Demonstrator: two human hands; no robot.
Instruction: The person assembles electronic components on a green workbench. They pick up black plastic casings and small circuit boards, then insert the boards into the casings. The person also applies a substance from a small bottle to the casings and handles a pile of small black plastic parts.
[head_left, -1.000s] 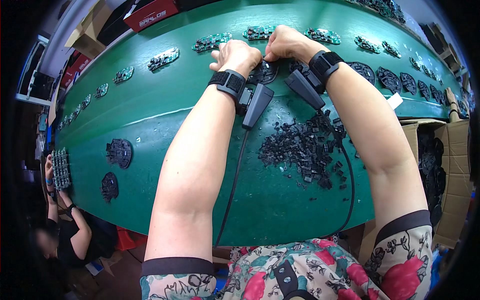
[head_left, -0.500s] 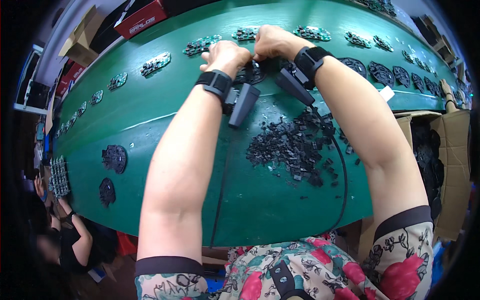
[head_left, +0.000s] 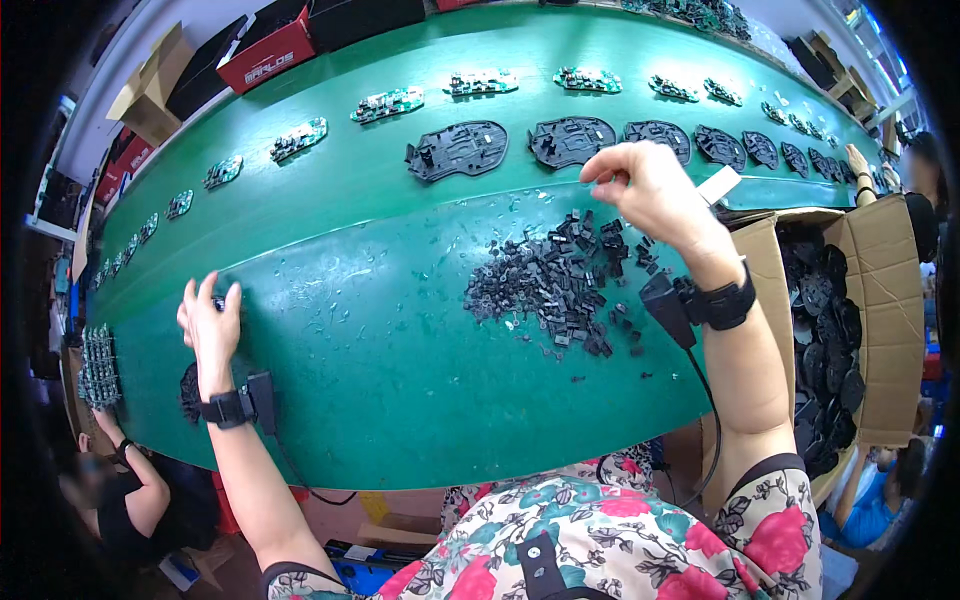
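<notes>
Over at the left of the table, my left hand [head_left: 212, 322] is spread over a dark plastic part that it mostly hides; the fingers are apart. Just below it lies a black plastic shell [head_left: 189, 390]. My right hand [head_left: 650, 195] is raised at the near edge of a row of black shells, thumb and forefinger pinched together; anything between them is too small to make out. The nearest shell in that row [head_left: 570, 141] is partly behind its fingertips, with another shell [head_left: 458, 150] further left. Below the right hand spreads a heap of small black plastic pieces [head_left: 550, 290].
Green circuit boards [head_left: 388, 104] form a long row across the far side. A cardboard box [head_left: 880, 300] of black shells stands at the right. Stacked boards [head_left: 98, 365] lie at the left edge. Cabled black devices [head_left: 262, 402] are strapped to my wrists. Other people work at both sides.
My hands have parted from the shell they were working at. The left went far left and nearer, onto the dark part; the right moved right and nearer. The view has shifted slightly.
</notes>
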